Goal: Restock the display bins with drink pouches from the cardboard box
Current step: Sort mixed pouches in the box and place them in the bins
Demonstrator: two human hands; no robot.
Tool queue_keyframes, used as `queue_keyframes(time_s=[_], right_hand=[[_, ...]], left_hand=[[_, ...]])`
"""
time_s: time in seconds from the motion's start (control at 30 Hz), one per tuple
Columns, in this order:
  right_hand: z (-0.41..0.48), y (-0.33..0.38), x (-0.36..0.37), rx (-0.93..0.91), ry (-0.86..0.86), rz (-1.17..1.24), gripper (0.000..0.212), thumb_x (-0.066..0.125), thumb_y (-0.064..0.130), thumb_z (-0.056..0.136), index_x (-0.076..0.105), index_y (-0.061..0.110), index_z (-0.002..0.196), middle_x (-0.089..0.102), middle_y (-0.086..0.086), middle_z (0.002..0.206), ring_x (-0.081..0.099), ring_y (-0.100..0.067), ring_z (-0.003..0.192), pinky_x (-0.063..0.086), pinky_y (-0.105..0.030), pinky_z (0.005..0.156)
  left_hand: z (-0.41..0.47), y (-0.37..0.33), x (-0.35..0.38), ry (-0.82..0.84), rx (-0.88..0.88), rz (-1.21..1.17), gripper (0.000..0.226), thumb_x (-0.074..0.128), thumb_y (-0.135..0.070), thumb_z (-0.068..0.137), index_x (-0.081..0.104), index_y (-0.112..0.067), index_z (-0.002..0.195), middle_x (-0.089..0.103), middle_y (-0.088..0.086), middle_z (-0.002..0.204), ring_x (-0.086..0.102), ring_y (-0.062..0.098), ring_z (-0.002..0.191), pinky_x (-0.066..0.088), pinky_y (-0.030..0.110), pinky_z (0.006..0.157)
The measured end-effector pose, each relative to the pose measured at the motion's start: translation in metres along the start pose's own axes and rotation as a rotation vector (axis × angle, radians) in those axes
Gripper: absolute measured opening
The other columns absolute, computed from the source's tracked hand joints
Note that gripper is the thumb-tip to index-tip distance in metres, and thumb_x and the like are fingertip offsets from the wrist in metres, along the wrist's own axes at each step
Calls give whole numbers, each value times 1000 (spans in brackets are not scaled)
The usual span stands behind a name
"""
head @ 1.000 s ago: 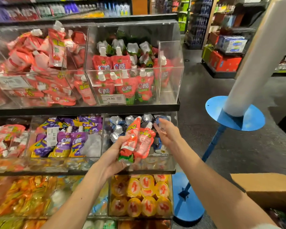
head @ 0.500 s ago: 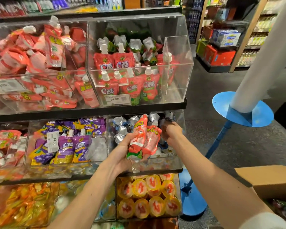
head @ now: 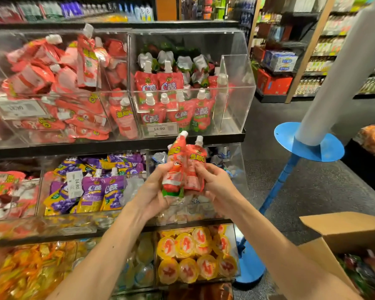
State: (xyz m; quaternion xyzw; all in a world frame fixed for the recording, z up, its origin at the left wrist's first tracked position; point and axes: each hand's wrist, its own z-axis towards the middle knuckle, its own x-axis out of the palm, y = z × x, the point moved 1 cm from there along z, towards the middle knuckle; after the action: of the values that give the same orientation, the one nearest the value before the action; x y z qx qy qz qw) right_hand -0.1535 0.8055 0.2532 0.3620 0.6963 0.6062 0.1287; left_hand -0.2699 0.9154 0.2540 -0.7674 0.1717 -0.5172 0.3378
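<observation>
Two red drink pouches [head: 183, 167] with white caps stand upright between my hands, in front of the middle shelf's right bin. My left hand [head: 154, 191] grips the left pouch from the side. My right hand [head: 214, 185] grips the right pouch, fingers curled on its edge. Above them the top right clear bin [head: 234, 94] holds rows of red pouches, with free room at its right end. The top left bin [head: 52, 83] is piled with similar red pouches. The cardboard box [head: 344, 230] stands open at the lower right with pouches inside.
Purple pouches [head: 95, 191] fill the middle bin; round jelly cups [head: 195, 256] fill the bottom one. A blue stand [head: 307, 146] with a white pole rises at the right over grey floor. More store shelves [head: 275, 68] line the aisle behind.
My right hand left the middle right bin and came onto the right pouch. Both hands now hold the pair of pouches, slightly higher and nearer the top shelf edge.
</observation>
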Motion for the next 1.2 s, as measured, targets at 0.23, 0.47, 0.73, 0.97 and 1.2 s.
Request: queue_keyframes(time_s=[0.23, 0.47, 0.73, 0.97, 1.2], right_hand=[[-13, 26, 19, -40, -21, 0, 40, 60, 29, 98, 45, 10, 129, 70, -16, 115, 73, -24, 90, 58, -34, 65], [-34, 65, 51, -216, -61, -209, 32, 54, 44, 98, 65, 14, 103, 74, -2, 94, 69, -6, 72, 53, -27, 66], [-44, 110, 65, -65, 357, 299, 27, 53, 21, 90, 68, 5, 104, 71, -8, 90, 65, -18, 73, 52, -31, 75], [-50, 97, 73, -62, 304, 273, 43, 35, 31, 105, 62, 3, 123, 73, -16, 105, 72, -24, 84, 59, -35, 73], [-46, 81, 76, -176, 132, -105, 23, 62, 9, 94, 65, 3, 116, 73, -19, 108, 71, -25, 93, 55, -35, 85]], left_hand=[[-27, -31, 4, 144, 63, -30, 101, 95, -39, 51, 56, 1, 134, 61, 16, 135, 65, 34, 114, 52, 60, 94], [-48, -79, 29, 157, 193, 212, 52, 89, -29, 59, 77, -4, 103, 74, 17, 102, 73, 23, 84, 61, 36, 78], [-64, -123, 54, 149, 332, 218, 39, 66, -29, 77, 66, -6, 109, 73, 14, 96, 72, 29, 90, 56, 40, 89], [-68, -116, 41, -2, 334, 400, 33, 71, -35, 73, 78, -11, 93, 76, 12, 92, 73, 22, 73, 59, 30, 63], [-66, -115, 18, -208, 317, 502, 69, 87, -45, 59, 72, -1, 111, 76, 13, 103, 68, 31, 96, 51, 47, 97]])
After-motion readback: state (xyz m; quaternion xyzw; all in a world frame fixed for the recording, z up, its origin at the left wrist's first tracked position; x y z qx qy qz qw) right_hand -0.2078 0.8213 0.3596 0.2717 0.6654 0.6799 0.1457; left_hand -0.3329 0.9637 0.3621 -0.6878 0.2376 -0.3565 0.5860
